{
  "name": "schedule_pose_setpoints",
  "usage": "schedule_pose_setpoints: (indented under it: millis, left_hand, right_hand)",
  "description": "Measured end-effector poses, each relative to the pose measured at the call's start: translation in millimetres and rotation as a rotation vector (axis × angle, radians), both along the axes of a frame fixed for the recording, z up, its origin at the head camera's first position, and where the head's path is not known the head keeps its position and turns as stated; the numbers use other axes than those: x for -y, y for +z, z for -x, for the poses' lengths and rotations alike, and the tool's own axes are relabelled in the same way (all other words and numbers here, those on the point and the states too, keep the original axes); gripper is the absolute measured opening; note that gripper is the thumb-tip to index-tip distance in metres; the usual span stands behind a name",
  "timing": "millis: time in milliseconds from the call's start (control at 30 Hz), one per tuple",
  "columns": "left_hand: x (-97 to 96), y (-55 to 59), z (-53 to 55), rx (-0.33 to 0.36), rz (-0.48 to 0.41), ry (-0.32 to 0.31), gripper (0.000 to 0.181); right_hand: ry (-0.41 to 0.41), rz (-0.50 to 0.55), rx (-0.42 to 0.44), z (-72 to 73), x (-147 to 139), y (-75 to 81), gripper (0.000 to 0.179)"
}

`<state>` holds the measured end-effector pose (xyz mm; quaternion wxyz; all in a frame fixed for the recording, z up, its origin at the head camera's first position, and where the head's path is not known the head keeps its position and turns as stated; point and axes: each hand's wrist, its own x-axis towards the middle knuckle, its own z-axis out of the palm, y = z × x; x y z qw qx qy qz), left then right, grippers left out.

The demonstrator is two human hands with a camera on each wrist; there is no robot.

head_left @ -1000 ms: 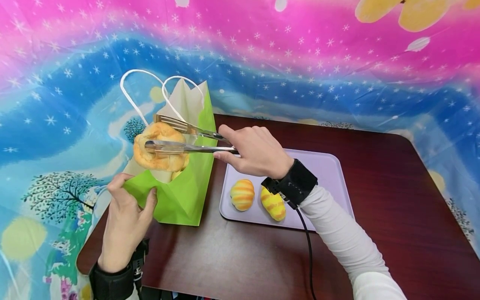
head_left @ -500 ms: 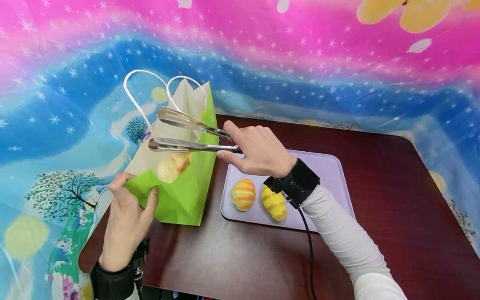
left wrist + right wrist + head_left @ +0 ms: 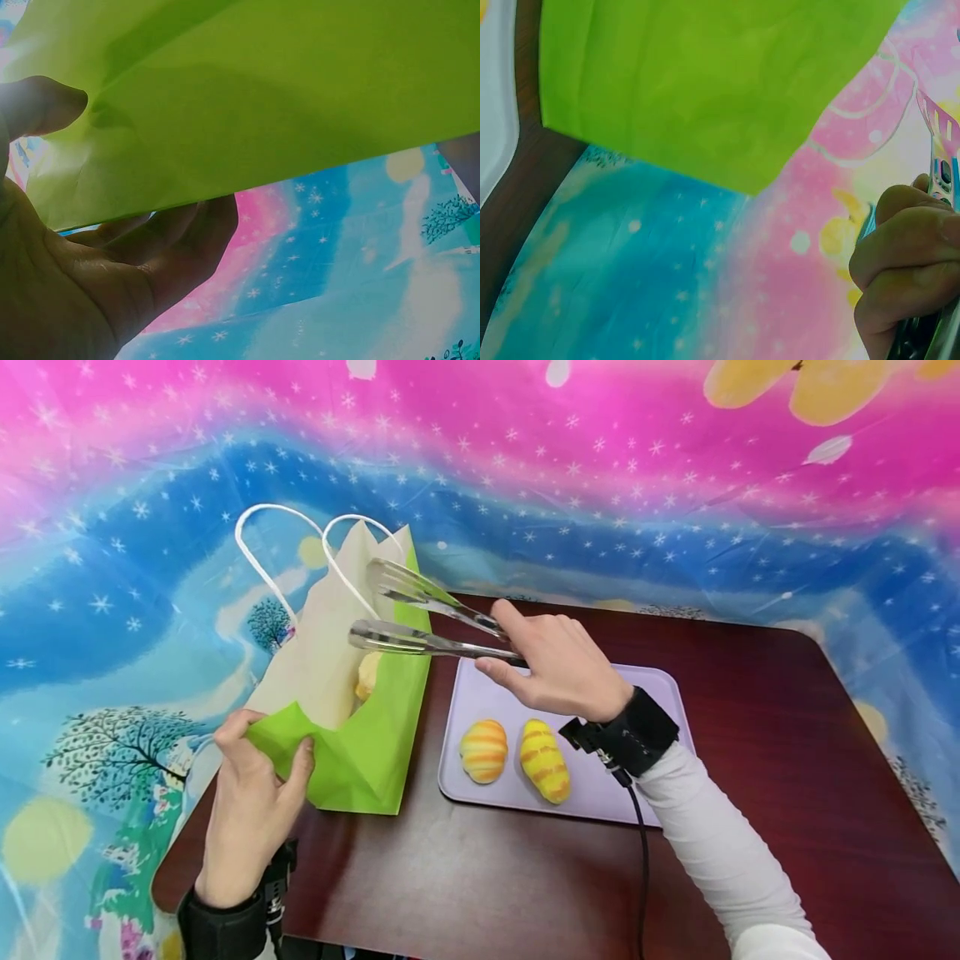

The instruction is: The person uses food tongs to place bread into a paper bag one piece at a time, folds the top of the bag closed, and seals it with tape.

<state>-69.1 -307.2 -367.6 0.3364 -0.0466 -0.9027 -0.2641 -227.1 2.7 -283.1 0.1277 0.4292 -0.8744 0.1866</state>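
My left hand [image 3: 251, 810] pinches the near corner of a green paper bag [image 3: 367, 760], thumb on one side and fingers on the other, as the left wrist view also shows. Metal tongs [image 3: 435, 649] are gripped in my right hand [image 3: 562, 664], their arms spread with nothing between them, over the bag's right edge. A piece of pale bread [image 3: 367, 675] shows inside the bag; the rest of its contents is hidden. Two bread rolls, one orange-striped [image 3: 483, 751] and one yellow with brown stripes [image 3: 545, 762], lie on a lilac tray [image 3: 600, 806].
White cord handles [image 3: 258, 560] stand up from the bag. The bag and tray rest side by side on a dark wooden table [image 3: 765, 752]. A patterned cloth [image 3: 562, 485] hangs behind and to the left. A black cable [image 3: 643, 877] runs from the right wrist.
The tongs let go of a round golden bread, which dropped into the bag out of their grip. My right hand then moved right with the tongs spread. The left hand stayed on the bag.
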Motion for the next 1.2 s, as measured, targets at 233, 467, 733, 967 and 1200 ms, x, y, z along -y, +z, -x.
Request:
schedule_pose_setpoints:
  millis: [233,467,733,967,1200]
  left_hand:
    - [2.7,1.6,-1.5,-0.002,-0.001,0.007,0.054]
    - [3.1,0.0,-5.1,0.017,-0.023,0.011,0.053]
    - [3.6,-1.2,-5.4,0.019,-0.021,0.017,0.052]
    - [2.0,-0.4,-2.8,0.017,-0.018,0.007,0.052]
    - [0.3,0.0,0.0,0.004,0.006,0.0,0.051]
  right_hand:
    - [-0.111,-0.065,0.102,-6.0,-47,-23.0,0.039]
    - [-0.186,-0.135,0.143,-15.8,-89,-57.7,0.036]
    - [-0.287,-0.18,0.216,-29.4,-115,-82.2,0.035]
    - [-0.354,-0.249,0.285,-43.3,-137,-105.0,0.035]
    - [-0.41,-0.29,0.345,-62.6,-156,-127.4,0.037]
